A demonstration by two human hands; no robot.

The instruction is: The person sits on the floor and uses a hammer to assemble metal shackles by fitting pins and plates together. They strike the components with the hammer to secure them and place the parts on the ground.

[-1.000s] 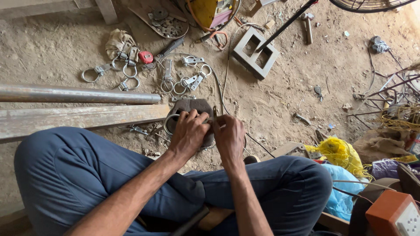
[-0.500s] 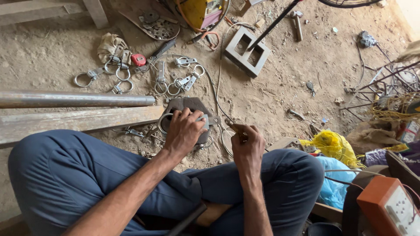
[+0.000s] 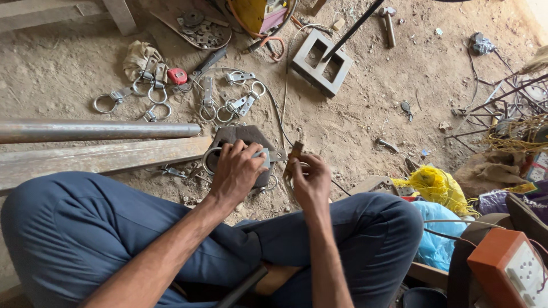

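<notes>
I sit on a sandy floor in blue trousers. My left hand point(image 3: 237, 171) presses down on a metal ring-and-clamp piece point(image 3: 264, 158) that lies on a dark thick steel plate point(image 3: 242, 137). My right hand point(image 3: 311, 183) is lifted a little to the right of the plate and grips a short brownish metal tool point(image 3: 294, 155) that points up and forward. A thin cable point(image 3: 283, 102) runs from the plate area toward the far side.
A steel pipe point(image 3: 97, 131) and a flat rusty bar point(image 3: 103, 157) lie at left. Several ring clamps point(image 3: 231, 105) and a red tape measure point(image 3: 177, 76) lie ahead. A hollow metal block point(image 3: 321, 61), hammer point(image 3: 389, 23), yellow bag point(image 3: 434, 185) and orange box point(image 3: 505, 268) are to the right.
My right hand left the plate, where both hands were together, and moved right and up with the small tool. My left hand stayed pressed on the piece.
</notes>
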